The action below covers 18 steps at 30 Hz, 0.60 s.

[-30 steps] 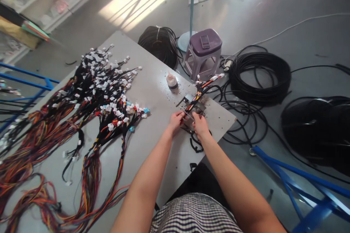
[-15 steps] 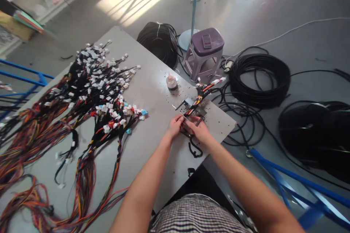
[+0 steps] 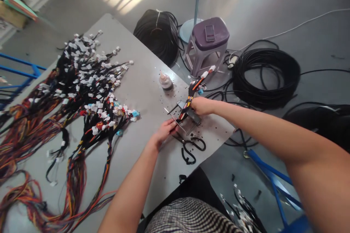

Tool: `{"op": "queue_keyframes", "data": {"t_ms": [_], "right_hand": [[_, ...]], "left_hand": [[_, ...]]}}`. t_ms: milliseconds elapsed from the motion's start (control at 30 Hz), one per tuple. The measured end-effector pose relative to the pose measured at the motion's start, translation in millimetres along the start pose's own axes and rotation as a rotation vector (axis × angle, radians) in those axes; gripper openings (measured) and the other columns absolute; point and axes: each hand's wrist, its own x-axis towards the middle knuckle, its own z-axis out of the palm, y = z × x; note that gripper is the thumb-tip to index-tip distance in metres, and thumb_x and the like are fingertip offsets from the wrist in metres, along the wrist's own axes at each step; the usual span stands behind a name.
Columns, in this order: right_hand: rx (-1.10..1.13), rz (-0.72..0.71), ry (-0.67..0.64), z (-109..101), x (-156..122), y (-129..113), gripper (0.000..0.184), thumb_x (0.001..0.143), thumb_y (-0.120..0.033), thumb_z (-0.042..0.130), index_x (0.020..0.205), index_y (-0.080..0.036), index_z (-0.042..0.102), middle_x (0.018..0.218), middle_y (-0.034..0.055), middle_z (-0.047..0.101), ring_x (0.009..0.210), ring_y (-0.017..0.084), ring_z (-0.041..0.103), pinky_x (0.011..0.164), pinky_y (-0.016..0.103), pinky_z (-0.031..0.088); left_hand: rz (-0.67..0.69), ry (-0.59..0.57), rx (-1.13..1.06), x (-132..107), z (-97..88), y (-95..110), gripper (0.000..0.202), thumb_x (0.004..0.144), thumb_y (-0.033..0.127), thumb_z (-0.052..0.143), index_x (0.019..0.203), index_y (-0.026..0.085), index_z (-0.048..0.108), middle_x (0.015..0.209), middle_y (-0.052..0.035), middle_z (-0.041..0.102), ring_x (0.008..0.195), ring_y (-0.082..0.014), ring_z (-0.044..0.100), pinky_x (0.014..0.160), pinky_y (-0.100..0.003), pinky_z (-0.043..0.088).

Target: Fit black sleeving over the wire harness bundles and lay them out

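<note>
A small wire harness (image 3: 191, 93) of black, red and orange wires with white connectors lies across a metal fixture (image 3: 191, 115) near the table's right corner. My right hand (image 3: 201, 105) is closed around the harness just above the fixture. Lower down, my left hand (image 3: 164, 131) pinches the bundle's lower end, where a thin pale strip (image 3: 171, 115) crosses it. Black-handled scissors (image 3: 191, 147) lie on the table right below both hands.
A small glue bottle (image 3: 165, 81) stands behind the fixture. A big pile of finished harnesses (image 3: 82, 91) covers the left of the grey table (image 3: 142, 80). On the floor are a purple stool (image 3: 209, 42), black cable coils (image 3: 266, 72) and a blue frame (image 3: 273, 176).
My right hand has slid up the harness, away from my left hand, which stays near the lower end. The scissors, earlier half under my hands, now show fully.
</note>
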Motion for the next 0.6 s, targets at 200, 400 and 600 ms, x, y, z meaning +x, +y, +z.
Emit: {"op": "queue_keyframes", "data": {"t_ms": [200, 400, 600], "right_hand": [[0.076, -0.023, -0.278, -78.1, -10.1, 62.9, 0.031, 0.068, -0.03, 0.075, 0.096, -0.018, 0.077, 0.086, -0.0005, 0.073, 0.075, 0.014, 0.064, 0.074, 0.023, 0.047], [0.134, 0.054, -0.25, -98.6, -17.4, 71.4, 0.034, 0.071, -0.033, 0.073, 0.097, -0.012, 0.077, 0.085, 0.0025, 0.073, 0.076, 0.013, 0.064, 0.075, 0.023, 0.047], [0.196, -0.073, -0.399, -54.1, 3.8, 37.6, 0.029, 0.067, -0.029, 0.075, 0.093, -0.02, 0.078, 0.086, -0.001, 0.073, 0.076, 0.015, 0.064, 0.074, 0.023, 0.05]], "left_hand": [[0.032, 0.092, -0.023, -3.7, 5.8, 0.5, 0.055, 0.064, 0.061, 0.077, 0.088, 0.013, 0.067, 0.057, 0.0047, 0.042, 0.05, -0.0052, 0.028, 0.048, -0.021, 0.019], [0.046, 0.047, 0.027, -0.3, 0.1, 1.4, 0.055, 0.065, 0.062, 0.075, 0.086, 0.011, 0.07, 0.054, 0.004, 0.041, 0.051, -0.0067, 0.031, 0.049, -0.022, 0.021], [0.002, 0.045, 0.0, 0.9, -5.5, -1.2, 0.056, 0.067, 0.052, 0.077, 0.106, 0.013, 0.07, 0.075, -0.004, 0.064, 0.052, -0.006, 0.036, 0.05, -0.022, 0.023]]}}
